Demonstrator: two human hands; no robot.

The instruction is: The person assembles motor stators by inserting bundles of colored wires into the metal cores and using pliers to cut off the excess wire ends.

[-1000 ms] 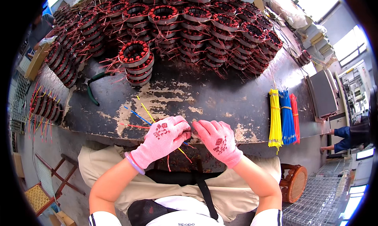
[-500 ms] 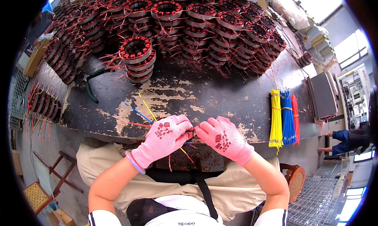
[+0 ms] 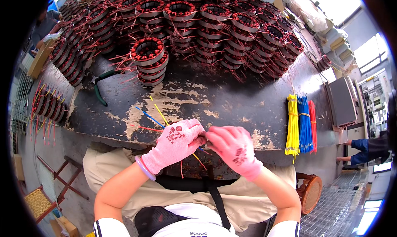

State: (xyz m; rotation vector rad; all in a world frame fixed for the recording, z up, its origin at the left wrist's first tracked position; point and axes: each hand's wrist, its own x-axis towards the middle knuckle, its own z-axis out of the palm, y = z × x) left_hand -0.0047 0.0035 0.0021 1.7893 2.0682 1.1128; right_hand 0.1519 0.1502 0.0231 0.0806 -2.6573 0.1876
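My left hand [image 3: 177, 142], in a pink glove, is closed around several thin wires at the table's front edge. A yellow wire [image 3: 159, 112], a blue wire [image 3: 149, 116] and a red wire [image 3: 144, 127] stick out beyond it to the upper left. Below the fingers, more coloured wire ends [image 3: 200, 161] hang over my lap. My right hand [image 3: 235, 151], gloved the same way and slightly blurred, has its fingers pressed together against the left fingertips. What it pinches there is hidden between the two hands.
Stacked wound stators [image 3: 215, 14] with red leads crowd the table's back; a shorter stack [image 3: 149, 67] stands nearer. Green-handled pliers [image 3: 98, 94] lie left. Yellow [image 3: 292, 125], blue [image 3: 305, 125] and red wire bundles [image 3: 313, 125] hang over the right edge. Stators with coloured leads [image 3: 49, 104] sit far left.
My right hand has turned at the wrist, its fingers swinging over beside the left fingertips. My left hand keeps its hold on the wires. The whole view has shifted slightly.
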